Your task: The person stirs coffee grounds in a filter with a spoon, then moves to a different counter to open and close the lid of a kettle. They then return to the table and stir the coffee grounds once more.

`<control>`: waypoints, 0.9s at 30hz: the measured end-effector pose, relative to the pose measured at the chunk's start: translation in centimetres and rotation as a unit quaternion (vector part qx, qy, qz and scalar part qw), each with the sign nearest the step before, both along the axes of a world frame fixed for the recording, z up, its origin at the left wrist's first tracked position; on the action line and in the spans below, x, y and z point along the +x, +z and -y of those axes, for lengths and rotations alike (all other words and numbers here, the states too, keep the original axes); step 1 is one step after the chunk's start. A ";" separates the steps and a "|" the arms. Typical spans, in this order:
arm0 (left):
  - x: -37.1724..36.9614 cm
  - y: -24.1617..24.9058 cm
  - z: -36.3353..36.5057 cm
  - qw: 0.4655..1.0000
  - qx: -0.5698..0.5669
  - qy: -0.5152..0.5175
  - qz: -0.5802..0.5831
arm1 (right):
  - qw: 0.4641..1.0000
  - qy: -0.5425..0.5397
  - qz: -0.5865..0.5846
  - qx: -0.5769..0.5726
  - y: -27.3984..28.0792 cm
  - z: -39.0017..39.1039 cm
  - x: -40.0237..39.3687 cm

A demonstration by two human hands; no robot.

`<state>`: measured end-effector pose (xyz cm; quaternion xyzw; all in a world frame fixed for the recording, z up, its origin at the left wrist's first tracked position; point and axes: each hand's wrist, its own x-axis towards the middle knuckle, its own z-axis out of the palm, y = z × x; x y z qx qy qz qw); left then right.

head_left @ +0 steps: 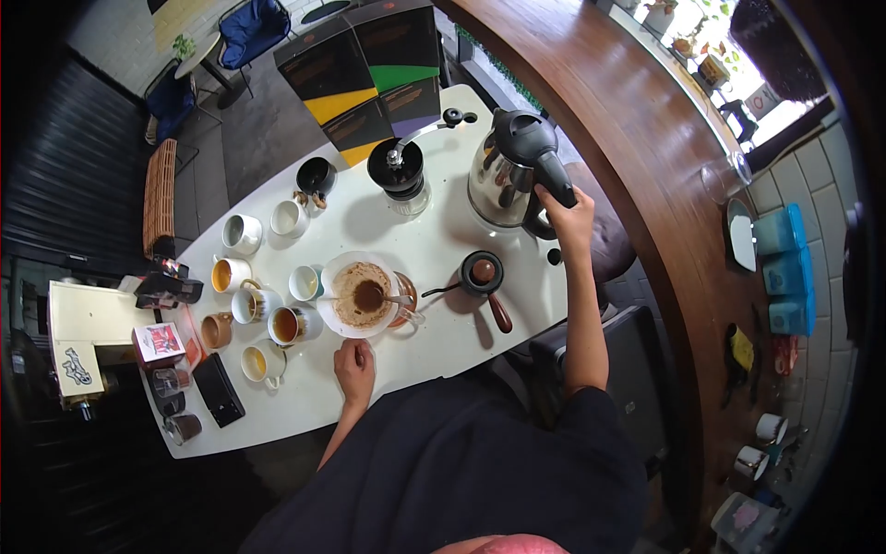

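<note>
At the right end of the white table (434,346), my right hand (568,220) is closed around the black handle of a shiny steel electric kettle (498,189). My left hand (354,371) rests near the table's front edge, fingers curled in, with nothing showing in them. Just beyond it stands a coffee dripper (339,323) lined with a paper filter. Wet brown coffee (369,294) lies in the filter, and a spoon (399,299) leans in it. Between dripper and kettle sits a small black pot (481,274) with a wooden knob and handle.
A hand-crank coffee grinder (397,175) stands behind the dripper. Several cups crowd the left side, including a white cup (288,325) of brown liquid. A black phone-like slab (220,390) lies at front left. The wooden counter (637,138) curves along the right.
</note>
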<state>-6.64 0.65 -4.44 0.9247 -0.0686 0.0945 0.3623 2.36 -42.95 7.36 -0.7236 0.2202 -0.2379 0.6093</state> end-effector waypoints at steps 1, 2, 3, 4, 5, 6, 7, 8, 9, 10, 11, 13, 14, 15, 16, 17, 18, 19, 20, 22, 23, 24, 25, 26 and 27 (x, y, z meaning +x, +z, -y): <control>0.0 -0.2 0.0 1.000 -0.009 0.000 0.006 | 1.000 -0.025 0.017 -0.007 -0.2 0.0 0.0; -0.1 -0.1 0.0 1.000 -0.017 -0.001 0.011 | 0.998 -0.050 0.033 -0.013 -0.4 -0.1 0.0; -0.1 -0.1 0.0 1.000 -0.027 -0.004 0.012 | 0.997 -0.071 0.039 0.018 -0.2 -0.1 -0.2; -0.1 0.0 -0.2 1.000 -0.023 -0.006 0.014 | 0.996 -0.071 0.001 0.050 -0.5 0.7 -0.4; -0.1 -0.1 -0.3 1.000 -0.022 -0.005 0.006 | 0.996 -0.072 0.043 0.035 0.1 0.3 -0.6; -0.2 -0.2 -0.3 1.000 -0.023 -0.002 -0.002 | 0.994 -0.072 0.085 0.018 0.8 0.1 -0.9; -0.2 -0.3 -0.4 1.000 -0.028 -0.002 -0.008 | 0.993 -0.074 0.086 0.018 1.7 -0.2 -1.3; -0.2 -0.3 -0.4 1.000 -0.028 -0.007 -0.007 | 0.991 -0.084 0.105 -0.021 3.1 -0.7 -1.9; -0.1 -0.2 -0.4 1.000 -0.029 -0.006 -0.007 | 0.986 -0.095 0.123 -0.060 4.3 -1.1 -2.7; -0.1 -0.1 -0.4 0.999 -0.031 -0.006 -0.009 | 0.985 -0.100 0.123 -0.061 5.1 -1.1 -3.6; -0.2 0.0 -0.3 0.999 -0.032 -0.010 -0.009 | 0.985 -0.118 0.118 -0.045 5.9 -0.9 -4.6; -0.2 0.2 -0.4 0.998 -0.049 -0.009 -0.022 | 0.977 -0.149 0.148 -0.023 7.4 -1.2 -6.6; -0.3 0.1 -0.5 0.998 -0.051 -0.012 -0.023 | 0.973 -0.169 0.155 -0.038 8.0 -1.5 -7.7; -0.2 -0.1 -0.6 0.998 -0.061 -0.010 -0.019 | 0.970 -0.178 0.165 -0.028 8.7 -2.1 -9.0; -0.2 -0.4 -0.7 0.997 -0.070 -0.010 -0.014 | 0.966 -0.188 0.175 -0.019 9.6 -2.7 -10.3; -0.3 -0.5 -0.7 0.997 -0.072 -0.021 -0.013 | 0.964 -0.199 0.177 -0.022 10.3 -3.3 -11.5; -0.4 -0.5 -0.7 0.995 -0.092 -0.021 -0.016 | 0.960 -0.202 0.194 -0.023 11.0 -4.1 -12.9; -0.3 -0.4 -0.8 0.993 -0.112 -0.024 -0.021 | 0.955 -0.208 0.210 -0.023 11.5 -4.9 -14.5; -0.3 -0.2 -1.1 0.993 -0.108 -0.047 -0.022 | 0.950 -0.230 0.210 -0.024 12.0 -5.8 -16.1; -0.6 -0.1 -1.1 0.995 -0.075 -0.068 0.004 | 0.943 -0.250 0.218 -0.020 13.0 -7.5 -19.1; -0.6 -0.2 -1.2 0.993 -0.076 -0.089 0.012 | 0.939 -0.263 0.220 -0.018 13.6 -8.6 -20.8; -0.7 -0.2 -1.4 0.990 -0.083 -0.113 0.004 | 0.935 -0.279 0.220 -0.016 13.7 -9.5 -22.6; -0.8 -0.2 -1.5 0.985 -0.103 -0.135 -0.010 | 0.930 -0.292 0.224 -0.016 14.0 -10.7 -24.5; -0.9 -0.2 -1.6 0.979 -0.121 -0.160 -0.025 | 0.923 -0.309 0.228 -0.014 14.3 -12.1 -26.4; -1.4 0.2 -1.5 0.975 -0.117 -0.187 -0.034 | 0.915 -0.336 0.222 -0.018 14.4 -13.4 -28.4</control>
